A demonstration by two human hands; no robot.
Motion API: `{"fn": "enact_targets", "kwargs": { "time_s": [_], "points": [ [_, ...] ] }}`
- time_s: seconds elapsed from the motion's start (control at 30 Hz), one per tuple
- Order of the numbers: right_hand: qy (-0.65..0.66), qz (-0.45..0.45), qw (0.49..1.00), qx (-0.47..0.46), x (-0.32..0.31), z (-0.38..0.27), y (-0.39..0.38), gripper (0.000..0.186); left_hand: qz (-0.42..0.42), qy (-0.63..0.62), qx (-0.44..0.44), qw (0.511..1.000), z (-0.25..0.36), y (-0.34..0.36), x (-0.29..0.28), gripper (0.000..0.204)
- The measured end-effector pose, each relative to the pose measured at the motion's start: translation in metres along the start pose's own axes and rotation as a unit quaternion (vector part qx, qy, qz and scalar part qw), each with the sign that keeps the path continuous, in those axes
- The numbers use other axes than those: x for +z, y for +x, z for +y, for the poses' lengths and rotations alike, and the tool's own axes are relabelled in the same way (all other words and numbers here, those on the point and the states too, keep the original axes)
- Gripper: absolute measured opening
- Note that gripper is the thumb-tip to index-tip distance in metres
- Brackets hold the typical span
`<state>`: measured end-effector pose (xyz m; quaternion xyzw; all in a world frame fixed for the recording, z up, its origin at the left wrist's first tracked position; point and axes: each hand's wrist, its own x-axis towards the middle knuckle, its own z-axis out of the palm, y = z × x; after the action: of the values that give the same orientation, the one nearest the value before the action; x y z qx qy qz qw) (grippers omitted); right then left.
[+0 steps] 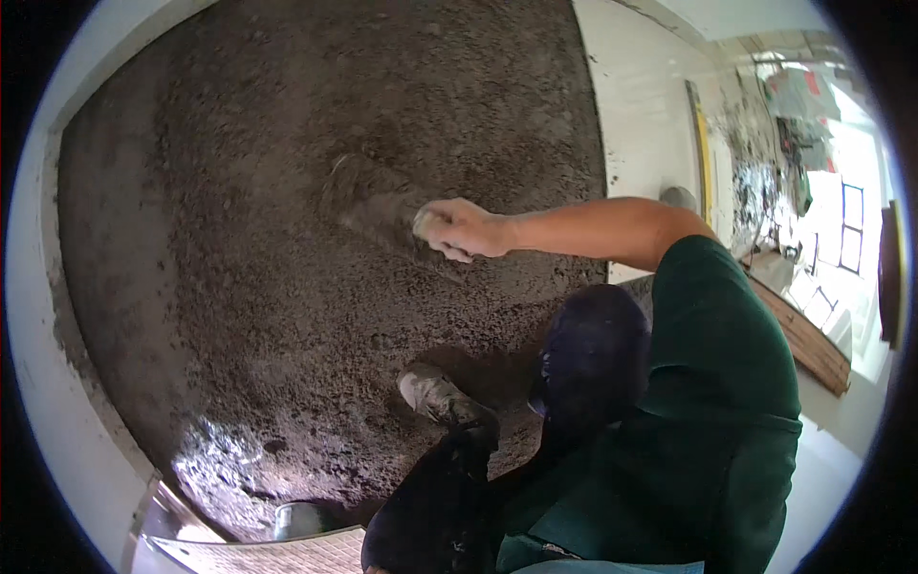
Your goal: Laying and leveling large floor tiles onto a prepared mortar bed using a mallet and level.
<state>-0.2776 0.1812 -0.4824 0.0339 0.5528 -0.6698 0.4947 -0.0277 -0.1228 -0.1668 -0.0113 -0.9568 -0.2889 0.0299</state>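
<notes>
My right hand [467,231] is closed round the pale handle of a trowel [378,215]. Its flat blade, coated in grey-brown mix, lies on the rough mortar bed [287,105] to the left of my fingers. Dark, crumbly mortar surrounds the blade, and a smoother band runs along the left side. My right arm reaches in from the right with its green sleeve above the elbow. My left hand is out of sight.
Pale tiles [636,105] border the bed on the right, with a yellow spirit level [703,158] on them. Wooden boards [798,330] lie farther right. My dirty shoe [432,394] stands on the mortar. A grey bucket [297,519] is at the lower left, near a white wall [43,383].
</notes>
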Motion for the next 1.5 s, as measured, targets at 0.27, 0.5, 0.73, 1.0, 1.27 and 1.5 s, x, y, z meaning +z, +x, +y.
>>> {"fn": "enact_targets", "kwargs": {
  "time_s": [0.27, 0.5, 0.73, 1.0, 1.27, 1.5],
  "points": [
    [-0.208, 0.102, 0.968, -0.094, -0.043, 0.052, -0.06, 0.033, -0.008, 0.046, 0.016, 0.999, 0.028, 0.021, 0.007, 0.032],
    [-0.457, 0.32, 0.805, -0.203, -0.179, -0.043, 0.008, 0.054, 0.002, 0.105, 0.018, 0.994, 0.055, 0.014, 0.025, 0.036],
    [-0.633, 0.455, 0.625, -0.043, -0.305, -0.129, 0.039, 0.04, -0.042, 0.125, -0.118, 0.984, 0.092, -0.003, 0.017, 0.031],
    [-0.865, 0.061, 0.497, 0.002, -0.188, -0.065, -0.022, 0.039, -0.052, 0.135, -0.044, 0.989, 0.087, 0.004, 0.023, 0.033],
    [-0.609, 0.045, 0.791, 0.031, -0.047, 0.132, -0.167, 0.037, -0.004, 0.127, -0.022, 0.992, 0.088, 0.018, 0.045, 0.036],
    [-0.376, 0.295, 0.876, -0.059, -0.045, 0.142, -0.165, 0.035, -0.068, 0.116, 0.072, 0.988, 0.083, 0.05, 0.063, 0.035]
  ]
}}
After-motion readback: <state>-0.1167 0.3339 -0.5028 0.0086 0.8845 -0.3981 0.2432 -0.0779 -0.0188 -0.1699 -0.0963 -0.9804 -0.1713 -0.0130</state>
